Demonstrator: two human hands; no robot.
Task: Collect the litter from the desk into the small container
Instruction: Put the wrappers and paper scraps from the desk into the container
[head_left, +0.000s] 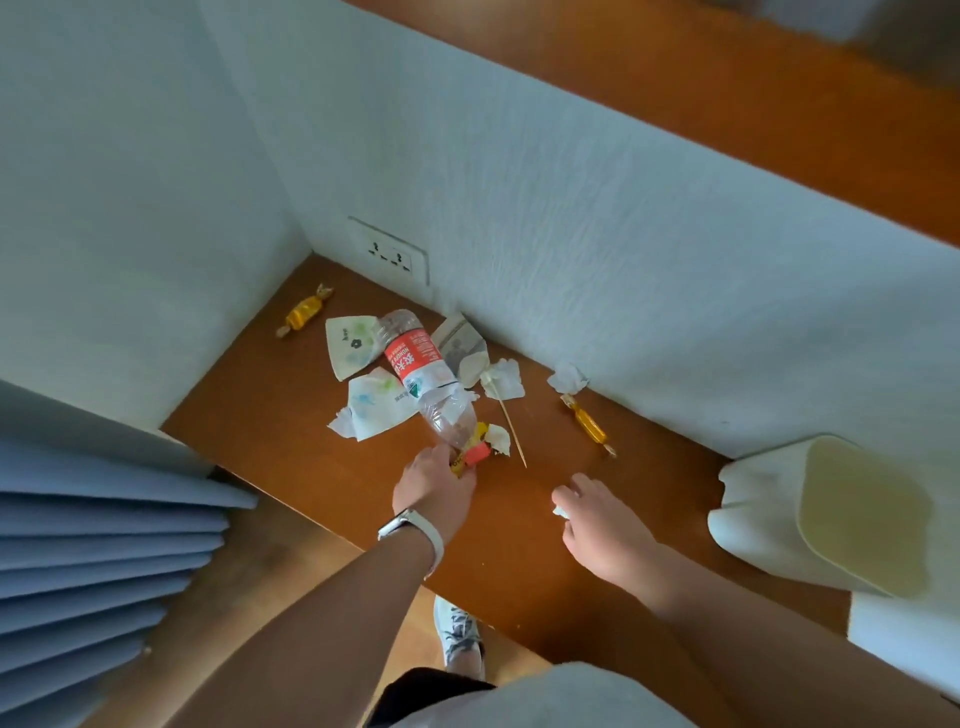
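Observation:
Litter lies on the brown desk (291, 457). A crushed clear bottle (423, 382) with a red label lies on white printed wrappers (353, 345). My left hand (436, 486), with a watch on the wrist, grips the bottle's red cap end together with a yellow wrapper. My right hand (597, 519) hovers over the desk front and pinches a small white scrap. A wooden skewer (511, 428), crumpled tissues (568, 378) and two wrapped yellow candies (305, 310) (589, 425) lie around. The small white container (769, 519) stands at the right, its opening facing me.
White walls enclose the desk at the back and left, with a socket (388, 250) low on the back wall. A blue pleated curtain (104, 561) hangs at the left. The desk's front edge is below my arms; my shoe (457, 631) shows on the floor.

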